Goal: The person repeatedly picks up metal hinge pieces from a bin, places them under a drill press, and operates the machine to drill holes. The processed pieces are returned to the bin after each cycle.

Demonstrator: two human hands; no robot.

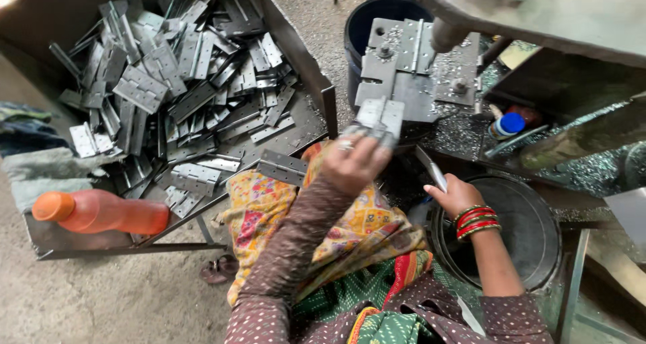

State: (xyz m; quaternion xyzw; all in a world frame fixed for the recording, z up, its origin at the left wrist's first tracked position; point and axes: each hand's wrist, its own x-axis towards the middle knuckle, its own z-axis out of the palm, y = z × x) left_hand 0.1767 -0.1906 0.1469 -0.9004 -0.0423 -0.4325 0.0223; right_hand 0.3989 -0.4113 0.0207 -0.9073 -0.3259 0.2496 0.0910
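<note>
Two hands at a drill jig, one feeding a grey steel hinge.

The left hand has its fingers closed on a flat grey steel hinge, pressed to the grey metal jig plate just beyond them. The right hand curls around a slim metal lever. Left of the fingers, a metal tray holds a heap of loose hinges.

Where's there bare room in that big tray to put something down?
In the tray, the free patches are the floor strip along its near edge around the orange bottle, and the far-left corner. The middle is crowded with the heap of hinges. The left hand holds a hinge.
</note>
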